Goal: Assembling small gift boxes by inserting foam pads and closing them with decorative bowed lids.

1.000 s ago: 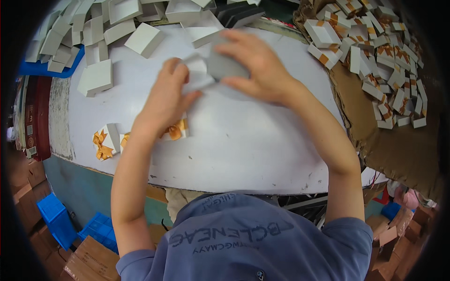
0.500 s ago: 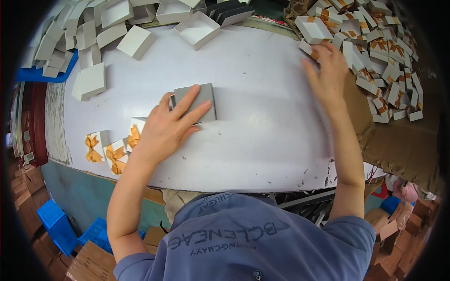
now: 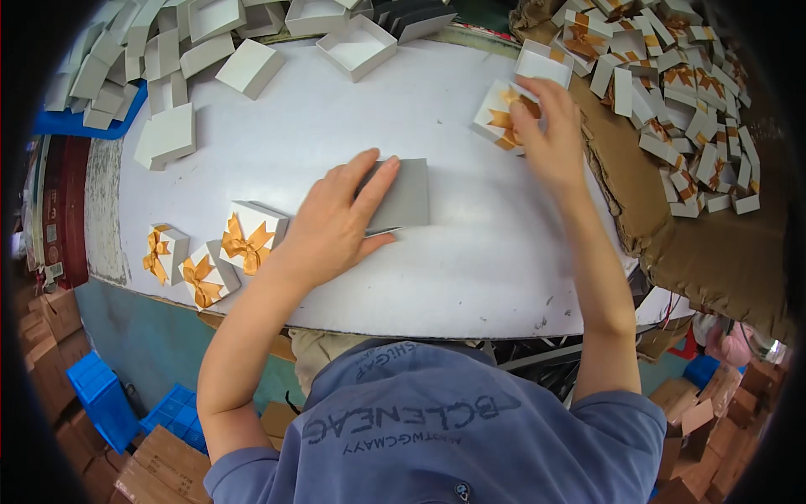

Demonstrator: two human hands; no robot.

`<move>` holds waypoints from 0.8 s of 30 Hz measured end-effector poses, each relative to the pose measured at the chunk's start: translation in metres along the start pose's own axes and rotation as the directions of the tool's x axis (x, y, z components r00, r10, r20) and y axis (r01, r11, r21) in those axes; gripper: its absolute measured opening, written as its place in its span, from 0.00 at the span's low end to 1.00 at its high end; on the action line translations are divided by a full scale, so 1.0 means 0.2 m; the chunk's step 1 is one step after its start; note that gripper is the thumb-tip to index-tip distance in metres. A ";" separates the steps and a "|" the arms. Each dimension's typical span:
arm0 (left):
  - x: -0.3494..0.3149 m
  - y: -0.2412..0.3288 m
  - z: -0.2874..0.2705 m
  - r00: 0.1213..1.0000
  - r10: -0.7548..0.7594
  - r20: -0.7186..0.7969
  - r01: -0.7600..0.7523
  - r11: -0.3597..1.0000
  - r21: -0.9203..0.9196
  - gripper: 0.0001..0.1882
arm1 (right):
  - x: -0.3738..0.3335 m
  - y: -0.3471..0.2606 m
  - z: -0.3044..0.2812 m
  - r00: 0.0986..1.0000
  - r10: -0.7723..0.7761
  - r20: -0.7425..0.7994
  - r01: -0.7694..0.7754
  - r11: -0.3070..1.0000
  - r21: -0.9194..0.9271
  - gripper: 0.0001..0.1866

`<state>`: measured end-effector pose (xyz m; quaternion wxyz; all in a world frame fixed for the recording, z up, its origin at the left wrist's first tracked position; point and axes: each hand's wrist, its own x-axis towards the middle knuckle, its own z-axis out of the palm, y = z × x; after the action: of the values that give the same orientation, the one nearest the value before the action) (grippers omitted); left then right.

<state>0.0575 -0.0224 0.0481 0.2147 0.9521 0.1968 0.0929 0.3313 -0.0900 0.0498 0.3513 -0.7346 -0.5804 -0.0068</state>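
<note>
On the white table (image 3: 470, 260), my left hand (image 3: 336, 220) is closed on a square grey-topped box (image 3: 405, 193). Its fingers lie across the top, and the thumb is at the near edge. My right hand (image 3: 554, 143), farther to the right, grips a white box lid (image 3: 495, 118) with a gold ribbon bow, tilted toward the middle of the table. Fingers and thumb cover part of that lid. Left of my left forearm stand several white gift boxes (image 3: 249, 233) with gold bows.
White open boxes (image 3: 357, 49) are piled along the far left, some in a blue tray (image 3: 101, 128). Dark pads (image 3: 420, 21) stand at the back. Ribboned lids (image 3: 697, 126) heap on brown cardboard (image 3: 625, 185) at the right. Blue crates (image 3: 105, 403) and cartons stand below left.
My right hand has come left from the heap, bringing a ribboned lid over the table. My left hand has slid the grey-topped box to the right, exposing more of the gift boxes.
</note>
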 end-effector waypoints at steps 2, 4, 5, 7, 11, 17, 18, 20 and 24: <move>0.02 0.00 0.10 0.987 0.065 -0.150 -0.071 0.997 -0.032 0.48 | -0.14 -0.16 0.04 0.957 -0.258 0.131 0.240 0.961 0.136 0.18; 0.03 0.00 0.16 0.977 0.075 -0.199 -0.092 0.993 -0.077 0.46 | -0.26 -0.32 0.11 0.921 -0.291 0.259 0.233 0.944 0.233 0.21; 0.03 0.01 0.17 0.964 0.082 -0.251 -0.114 0.986 -0.118 0.45 | -0.26 -0.31 0.11 0.922 -0.287 0.259 0.230 0.946 0.227 0.21; 0.01 -0.01 0.16 0.966 0.116 -0.232 -0.124 0.992 -0.020 0.42 | -0.24 -0.26 0.12 0.915 -0.330 0.232 0.262 0.923 0.281 0.23; -0.10 -0.03 0.09 0.991 0.027 -0.134 -0.010 0.992 0.127 0.33 | -0.04 0.01 0.00 0.988 -0.136 0.069 0.144 0.982 -0.119 0.27; -0.13 -0.01 0.04 0.996 -0.045 -0.071 0.054 0.990 0.129 0.31 | -0.07 0.17 0.02 0.988 -0.005 0.152 0.062 0.925 -0.374 0.33; -0.13 -0.02 0.05 0.996 -0.047 -0.071 0.056 0.990 0.132 0.31 | -0.07 0.16 0.03 0.988 -0.007 0.152 0.064 0.926 -0.372 0.33; -0.12 -0.05 0.08 0.975 0.196 -0.101 -0.183 0.976 0.120 0.33 | -0.08 0.12 0.04 0.986 -0.014 0.164 0.059 0.959 -0.276 0.32; -0.10 -0.01 0.05 0.994 0.109 -0.004 -0.107 0.982 0.156 0.30 | -0.15 0.02 0.03 0.986 -0.098 0.133 0.125 0.969 -0.213 0.29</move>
<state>0.0412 -0.0331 0.0356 0.1331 0.9747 0.1530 0.0945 0.3229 -0.1114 0.0301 0.2305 -0.7344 -0.6367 -0.0460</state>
